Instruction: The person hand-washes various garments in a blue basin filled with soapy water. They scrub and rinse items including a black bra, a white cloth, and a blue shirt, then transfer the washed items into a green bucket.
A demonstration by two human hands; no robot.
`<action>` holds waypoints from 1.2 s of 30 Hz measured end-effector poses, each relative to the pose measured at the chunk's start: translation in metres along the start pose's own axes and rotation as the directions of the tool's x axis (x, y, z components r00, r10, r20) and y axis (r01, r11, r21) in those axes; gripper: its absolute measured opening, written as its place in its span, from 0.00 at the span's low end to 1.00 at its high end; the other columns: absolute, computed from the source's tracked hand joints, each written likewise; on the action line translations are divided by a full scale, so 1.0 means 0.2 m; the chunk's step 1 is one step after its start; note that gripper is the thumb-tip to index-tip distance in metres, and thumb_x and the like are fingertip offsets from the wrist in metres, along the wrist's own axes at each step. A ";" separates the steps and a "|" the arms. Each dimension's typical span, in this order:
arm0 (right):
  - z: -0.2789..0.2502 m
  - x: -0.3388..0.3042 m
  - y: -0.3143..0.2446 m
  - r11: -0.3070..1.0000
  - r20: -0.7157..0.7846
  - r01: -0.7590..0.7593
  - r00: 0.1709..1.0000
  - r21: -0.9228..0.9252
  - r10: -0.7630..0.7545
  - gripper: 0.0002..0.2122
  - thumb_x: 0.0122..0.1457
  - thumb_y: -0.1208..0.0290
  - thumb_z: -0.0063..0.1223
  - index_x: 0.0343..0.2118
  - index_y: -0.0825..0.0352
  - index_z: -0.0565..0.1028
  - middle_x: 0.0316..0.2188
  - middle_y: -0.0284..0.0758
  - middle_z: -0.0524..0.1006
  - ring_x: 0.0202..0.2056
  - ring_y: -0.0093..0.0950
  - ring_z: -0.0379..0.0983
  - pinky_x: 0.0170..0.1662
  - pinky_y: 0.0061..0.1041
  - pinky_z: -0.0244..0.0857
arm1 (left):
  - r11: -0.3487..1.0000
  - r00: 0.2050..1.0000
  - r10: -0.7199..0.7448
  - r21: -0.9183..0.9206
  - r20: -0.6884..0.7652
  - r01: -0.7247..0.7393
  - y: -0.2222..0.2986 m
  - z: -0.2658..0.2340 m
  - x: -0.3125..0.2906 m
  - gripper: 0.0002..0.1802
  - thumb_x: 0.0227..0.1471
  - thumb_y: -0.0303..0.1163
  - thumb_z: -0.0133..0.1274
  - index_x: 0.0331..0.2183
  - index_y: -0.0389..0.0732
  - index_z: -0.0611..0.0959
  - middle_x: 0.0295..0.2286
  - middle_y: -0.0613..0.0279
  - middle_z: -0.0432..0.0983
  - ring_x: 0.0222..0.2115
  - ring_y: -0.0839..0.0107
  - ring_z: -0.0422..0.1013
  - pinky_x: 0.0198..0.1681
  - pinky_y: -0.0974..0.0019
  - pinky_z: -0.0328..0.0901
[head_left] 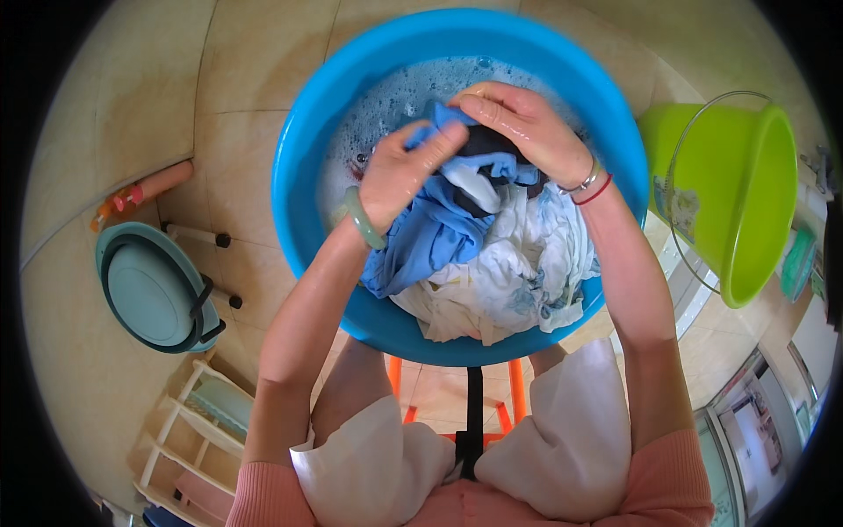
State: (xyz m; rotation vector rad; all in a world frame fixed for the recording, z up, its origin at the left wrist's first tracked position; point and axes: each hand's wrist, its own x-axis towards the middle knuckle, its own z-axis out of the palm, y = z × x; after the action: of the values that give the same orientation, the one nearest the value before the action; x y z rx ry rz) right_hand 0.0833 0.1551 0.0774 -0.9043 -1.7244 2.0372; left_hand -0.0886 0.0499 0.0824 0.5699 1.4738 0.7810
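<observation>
A round blue tub (303, 132) fills the upper centre of the frame, with soapy water (395, 92) along its upper side. Over it, the right hand (527, 127) has its grip on the upper end of a blue cloth (430, 228); the left hand (408, 167), partly blurred, touches the same cloth just to the left. White patterned fabric (500, 272) lies in the tub below them. A lime-green bucket (738, 193) stands at upper right, a teal basin (158, 290) at middle left, and a white rack (169, 422) at lower left.
</observation>
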 end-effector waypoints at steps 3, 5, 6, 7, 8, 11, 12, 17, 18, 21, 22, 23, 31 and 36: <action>-0.13 -0.04 0.05 0.918 0.034 -0.136 0.986 -0.373 0.160 0.15 0.60 0.58 0.55 0.31 0.69 0.76 0.28 0.32 0.77 0.31 0.19 0.71 0.36 0.20 0.64 | 0.923 0.984 0.018 -0.375 -0.178 -0.085 0.05 0.00 -0.02 0.25 0.54 0.52 0.56 0.40 0.38 0.80 0.35 0.64 0.77 0.36 0.78 0.71 0.41 0.71 0.66; -0.13 -0.05 0.07 0.877 -0.011 -0.176 0.982 -0.446 0.191 0.15 0.59 0.58 0.56 0.29 0.68 0.74 0.23 0.32 0.76 0.27 0.19 0.70 0.32 0.21 0.63 | 0.870 0.966 0.072 -0.458 -0.249 -0.182 0.02 -0.02 -0.01 0.21 0.57 0.48 0.54 0.40 0.39 0.81 0.36 0.65 0.77 0.37 0.78 0.71 0.42 0.71 0.66; -0.10 -0.09 0.07 0.916 -0.068 -0.166 0.986 -0.364 0.151 0.15 0.58 0.58 0.57 0.27 0.68 0.74 0.21 0.33 0.74 0.25 0.19 0.69 0.30 0.22 0.62 | 0.872 0.959 0.069 -0.451 -0.274 -0.191 -0.05 -0.03 0.03 0.20 0.58 0.47 0.53 0.40 0.39 0.80 0.37 0.65 0.77 0.37 0.78 0.71 0.43 0.71 0.65; -0.06 -0.13 0.08 0.949 -0.129 -0.150 0.985 -0.279 0.117 0.15 0.57 0.58 0.58 0.26 0.68 0.73 0.18 0.33 0.73 0.24 0.19 0.68 0.29 0.22 0.62 | 0.874 0.952 0.065 -0.443 -0.299 -0.199 -0.09 -0.04 0.05 0.19 0.58 0.45 0.53 0.40 0.40 0.80 0.37 0.65 0.77 0.38 0.78 0.71 0.43 0.71 0.65; 0.03 -0.14 0.12 0.957 -0.214 -0.068 0.977 -0.281 0.007 0.13 0.57 0.61 0.58 0.33 0.67 0.73 0.18 0.34 0.73 0.26 0.20 0.72 0.27 0.23 0.63 | 0.869 0.945 -0.044 -0.480 -0.325 -0.125 -0.11 -0.03 0.08 0.19 0.58 0.47 0.53 0.40 0.40 0.80 0.35 0.65 0.77 0.38 0.76 0.71 0.43 0.70 0.65; 0.40 -0.16 0.02 0.736 -0.082 0.259 0.916 -0.625 -0.392 0.15 0.55 0.61 0.57 0.41 0.61 0.69 0.25 0.35 0.74 0.24 0.34 0.76 0.22 0.32 0.68 | 0.685 0.983 -0.176 -0.724 -0.048 0.088 -0.27 -0.12 0.17 0.18 0.58 0.48 0.52 0.35 0.41 0.80 0.30 0.65 0.75 0.31 0.74 0.71 0.37 0.68 0.67; 0.50 -0.19 -0.03 0.617 -0.003 0.286 0.906 -0.733 -0.423 0.11 0.53 0.62 0.58 0.35 0.61 0.71 0.24 0.33 0.70 0.22 0.33 0.74 0.22 0.31 0.69 | 0.658 0.974 -0.224 -0.742 -0.030 0.129 -0.25 -0.10 0.18 0.20 0.58 0.51 0.51 0.31 0.43 0.77 0.25 0.66 0.71 0.24 0.73 0.68 0.29 0.68 0.65; 0.36 0.14 0.17 0.559 -0.147 0.150 0.881 -0.816 -0.450 0.11 0.54 0.66 0.49 0.17 0.62 0.76 0.17 0.44 0.76 0.20 0.43 0.75 0.23 0.38 0.69 | 0.570 0.916 -0.325 -0.822 -0.234 -0.008 -0.14 0.23 0.07 0.21 0.63 0.47 0.37 0.41 0.44 0.79 0.35 0.58 0.76 0.36 0.68 0.71 0.43 0.66 0.64; 0.24 0.23 0.24 0.708 -0.360 -0.051 0.885 -0.704 -0.294 0.16 0.59 0.64 0.46 0.18 0.64 0.76 0.16 0.45 0.75 0.21 0.46 0.74 0.26 0.40 0.70 | 0.701 0.931 -0.282 -0.713 -0.232 0.035 -0.28 0.22 0.13 0.19 0.62 0.46 0.40 0.41 0.44 0.78 0.37 0.62 0.76 0.38 0.70 0.71 0.44 0.66 0.66; 0.30 0.20 0.28 0.608 -0.405 -0.201 0.888 -0.768 -0.218 0.13 0.60 0.64 0.46 0.23 0.64 0.78 0.23 0.45 0.78 0.23 0.44 0.76 0.25 0.41 0.70 | 0.704 0.921 -0.322 -0.706 -0.218 0.079 -0.22 0.21 0.14 0.15 0.60 0.42 0.43 0.41 0.44 0.78 0.39 0.65 0.77 0.39 0.70 0.73 0.41 0.65 0.67; 0.35 0.16 0.27 0.589 -0.301 -0.053 0.894 -0.807 -0.332 0.11 0.59 0.64 0.49 0.25 0.66 0.76 0.25 0.46 0.78 0.24 0.42 0.76 0.24 0.40 0.69 | 0.644 0.923 -0.335 -0.761 -0.187 0.080 -0.23 0.18 0.12 0.15 0.60 0.42 0.43 0.41 0.44 0.78 0.38 0.64 0.78 0.39 0.69 0.73 0.40 0.65 0.67; 0.40 0.10 0.24 0.553 -0.194 0.101 0.872 -0.827 -0.449 0.10 0.59 0.64 0.52 0.28 0.67 0.75 0.27 0.47 0.78 0.25 0.41 0.76 0.22 0.38 0.68 | 0.585 0.927 -0.338 -0.807 -0.160 0.074 -0.23 0.17 0.10 0.14 0.59 0.41 0.43 0.41 0.44 0.78 0.37 0.64 0.78 0.38 0.69 0.74 0.39 0.65 0.67; 0.33 0.25 0.27 0.635 -0.322 -0.105 0.917 -0.765 -0.235 0.14 0.58 0.64 0.48 0.19 0.64 0.75 0.18 0.44 0.76 0.22 0.46 0.75 0.25 0.43 0.70 | 0.530 0.931 -0.362 -0.833 -0.052 0.160 -0.25 0.21 0.06 0.18 0.60 0.47 0.40 0.42 0.47 0.76 0.43 0.65 0.75 0.43 0.66 0.72 0.46 0.60 0.67; 0.42 0.10 0.22 0.628 -0.265 0.003 0.905 -0.778 -0.333 0.10 0.56 0.64 0.49 0.23 0.63 0.75 0.23 0.44 0.77 0.22 0.41 0.75 0.22 0.38 0.70 | 0.598 0.920 -0.359 -0.795 -0.158 0.097 -0.20 0.20 0.09 0.15 0.61 0.42 0.39 0.32 0.48 0.78 0.30 0.66 0.77 0.31 0.69 0.73 0.38 0.65 0.67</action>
State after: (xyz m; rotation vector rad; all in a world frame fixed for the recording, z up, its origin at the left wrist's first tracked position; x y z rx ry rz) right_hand 0.0205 0.0939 0.0354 -1.2020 -2.3283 0.8327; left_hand -0.0450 0.0428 0.0428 -0.4358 1.2705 1.2301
